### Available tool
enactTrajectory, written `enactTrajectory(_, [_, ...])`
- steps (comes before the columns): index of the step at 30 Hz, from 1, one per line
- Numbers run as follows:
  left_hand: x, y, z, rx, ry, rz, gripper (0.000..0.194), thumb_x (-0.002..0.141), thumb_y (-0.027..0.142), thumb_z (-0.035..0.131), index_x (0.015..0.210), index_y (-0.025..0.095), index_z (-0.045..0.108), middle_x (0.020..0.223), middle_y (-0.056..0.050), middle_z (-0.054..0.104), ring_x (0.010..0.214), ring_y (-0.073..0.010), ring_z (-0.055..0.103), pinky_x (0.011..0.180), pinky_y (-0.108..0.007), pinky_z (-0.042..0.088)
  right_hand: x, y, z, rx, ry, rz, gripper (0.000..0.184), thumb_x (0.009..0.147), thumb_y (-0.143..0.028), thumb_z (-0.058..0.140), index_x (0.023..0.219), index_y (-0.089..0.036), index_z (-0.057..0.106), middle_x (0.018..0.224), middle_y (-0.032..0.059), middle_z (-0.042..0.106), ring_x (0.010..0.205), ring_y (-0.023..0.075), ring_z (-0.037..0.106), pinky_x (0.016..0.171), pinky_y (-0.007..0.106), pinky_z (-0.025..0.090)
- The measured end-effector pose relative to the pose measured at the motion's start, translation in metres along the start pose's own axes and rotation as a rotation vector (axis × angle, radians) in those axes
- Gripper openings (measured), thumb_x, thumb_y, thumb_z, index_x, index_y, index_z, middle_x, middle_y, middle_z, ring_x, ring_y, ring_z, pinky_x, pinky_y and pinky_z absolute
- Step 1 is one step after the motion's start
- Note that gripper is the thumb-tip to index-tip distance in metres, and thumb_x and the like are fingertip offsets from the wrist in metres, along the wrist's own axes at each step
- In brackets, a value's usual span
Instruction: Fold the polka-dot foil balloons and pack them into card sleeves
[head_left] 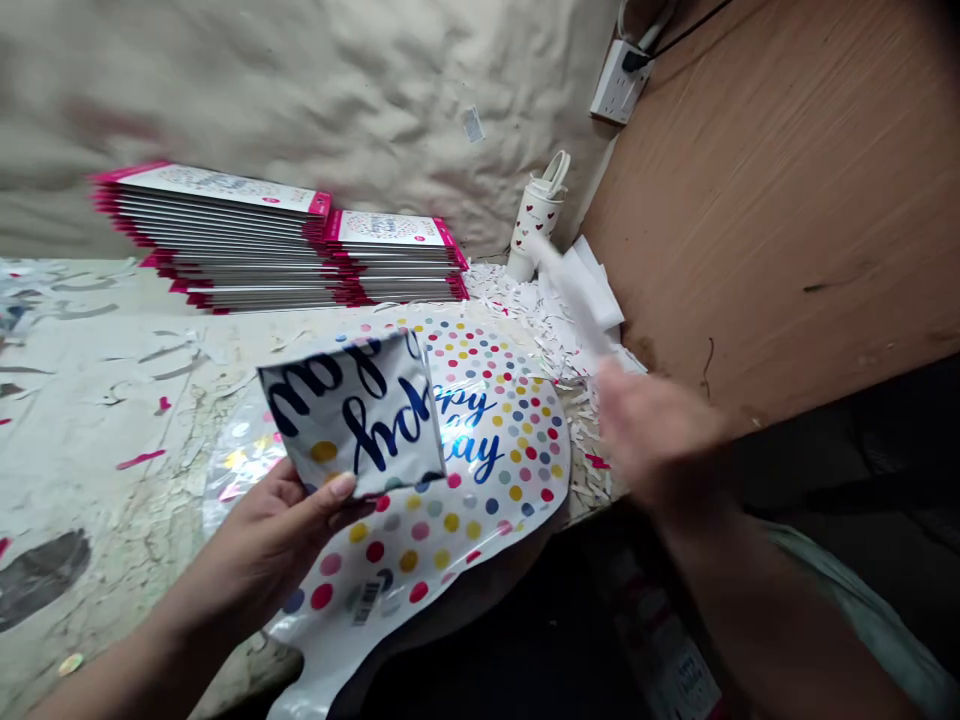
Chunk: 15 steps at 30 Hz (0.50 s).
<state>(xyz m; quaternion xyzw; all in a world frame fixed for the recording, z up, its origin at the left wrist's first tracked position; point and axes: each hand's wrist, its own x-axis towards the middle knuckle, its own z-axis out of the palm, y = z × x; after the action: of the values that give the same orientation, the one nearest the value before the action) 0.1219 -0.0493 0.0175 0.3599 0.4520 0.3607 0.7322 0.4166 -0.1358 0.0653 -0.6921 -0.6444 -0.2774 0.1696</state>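
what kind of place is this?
Probably a small packing or craft workshop, judging by the stacked pink-edged packets, the flat dotted sheet with blue lettering, and white paper shreds littering the worn table.

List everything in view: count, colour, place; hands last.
Folded square printed sheet: 1, white, blue lettering, centre.
Narrow blurred strip: 1, white, right.
Flat shiny dotted sheet: at least 1, white, multicoloured dots, centre.
Packet stacks: 2, white, pink edges, back left.
Heart-patterned tumbler: 1, white, back corner.
Paper scraps: many, mostly white, left and right.
Power socket: 1, white, upper right.
Wooden panel: 1, brown, right.
Wrinkled covering: 1, beige, back.
Worn tabletop: 1, whitish, left and centre.
Crumpled sheet: 1, pale green, lower right.
Left hand: 1, left, gripping folded sheet.
Right hand: 1, blurred, right, holding strip.
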Motion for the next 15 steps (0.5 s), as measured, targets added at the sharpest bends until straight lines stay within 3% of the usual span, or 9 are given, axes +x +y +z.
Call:
enactTrajectory(2, [-0.004,0.011,-0.004,-0.042,0.066,0.120,0.042,0.058,0.026,0.080,0.094,0.025,0.058,0.097,0.002,0.068,0.082,-0.0172,0.065,0.071,-0.023,0.056,-0.006,-0.066,0.011,0.276,-0.439,-0.365,0.030,0.085,-0.016,0.042,0.105,-0.009,0.064,0.080,0.0158,0.068,0.067,0.0246,0.061,0.051,0.033,0.042])
enactTrajectory(4, [-0.008,0.022,-0.014,0.008,0.123,0.186,0.041,0.058,0.029,0.080,0.092,0.023,0.058,0.090,0.001,0.068,0.075,-0.0159,0.065,0.069,-0.023,0.055,-0.014,-0.104,0.024,0.394,-0.584,-0.516,0.021,0.079,-0.023,0.054,0.089,-0.012,0.068,0.070,0.0103,0.068,0.057,0.0219,0.060,0.044,0.030,0.041])
enactTrajectory(5, [-0.011,0.026,-0.021,0.083,0.133,0.193,0.039,0.060,0.030,0.078,0.092,0.022,0.058,0.087,0.001,0.068,0.074,-0.0161,0.064,0.068,-0.024,0.055,-0.014,-0.110,0.029,0.463,-0.649,-0.532,0.022,0.076,-0.030,0.059,0.086,-0.013,0.068,0.067,0.0080,0.067,0.055,0.0210,0.060,0.044,0.029,0.043])
enactTrajectory(6, [-0.013,0.028,-0.026,0.182,0.127,0.192,0.037,0.063,0.032,0.076,0.094,0.022,0.057,0.086,0.000,0.068,0.073,-0.0165,0.064,0.068,-0.025,0.055,-0.011,-0.108,0.032,0.553,-0.689,-0.479,0.028,0.074,-0.037,0.062,0.090,-0.015,0.068,0.070,0.0066,0.068,0.058,0.0204,0.062,0.046,0.029,0.045])
enactTrajectory(8, [-0.015,0.029,-0.034,0.418,0.063,0.193,0.031,0.071,0.032,0.069,0.097,0.022,0.056,0.087,0.000,0.067,0.078,-0.0181,0.063,0.068,-0.027,0.054,0.008,-0.090,0.034,0.812,-0.699,-0.248,0.053,0.072,-0.047,0.064,0.117,-0.020,0.056,0.096,0.0084,0.068,0.080,0.0218,0.065,0.062,0.030,0.051])
enactTrajectory(9, [-0.016,0.028,-0.034,0.538,0.003,0.204,0.027,0.075,0.030,0.065,0.099,0.022,0.055,0.089,-0.001,0.066,0.081,-0.0190,0.062,0.070,-0.027,0.054,0.023,-0.080,0.034,0.943,-0.638,-0.115,0.070,0.070,-0.048,0.067,0.131,-0.023,0.042,0.115,0.0102,0.060,0.096,0.0235,0.061,0.073,0.033,0.051])
enactTrajectory(11, [-0.013,0.026,-0.027,0.734,-0.150,0.250,0.020,0.079,0.025,0.056,0.098,0.021,0.055,0.092,-0.002,0.064,0.086,-0.0195,0.060,0.073,-0.027,0.051,0.053,-0.067,0.035,1.161,-0.552,0.001,0.104,0.059,-0.044,0.077,0.142,-0.028,0.016,0.137,0.0118,0.041,0.120,0.0271,0.045,0.091,0.040,0.044])
enactTrajectory(13, [-0.008,0.027,-0.016,0.864,-0.305,0.278,0.017,0.080,0.021,0.050,0.095,0.019,0.057,0.089,-0.002,0.063,0.084,-0.0186,0.058,0.072,-0.027,0.049,0.076,-0.066,0.042,1.373,-0.712,-0.016,0.116,0.054,-0.034,0.082,0.143,-0.028,0.009,0.135,0.0126,0.043,0.121,0.0285,0.044,0.094,0.043,0.042])
enactTrajectory(15, [-0.001,0.032,-0.007,0.934,-0.428,0.250,0.019,0.079,0.020,0.047,0.094,0.018,0.058,0.085,-0.001,0.062,0.078,-0.0170,0.058,0.066,-0.025,0.048,0.087,-0.069,0.057,1.538,-1.081,-0.028,0.101,0.056,-0.026,0.081,0.140,-0.022,0.026,0.118,0.0112,0.059,0.107,0.0262,0.056,0.088,0.042,0.047])
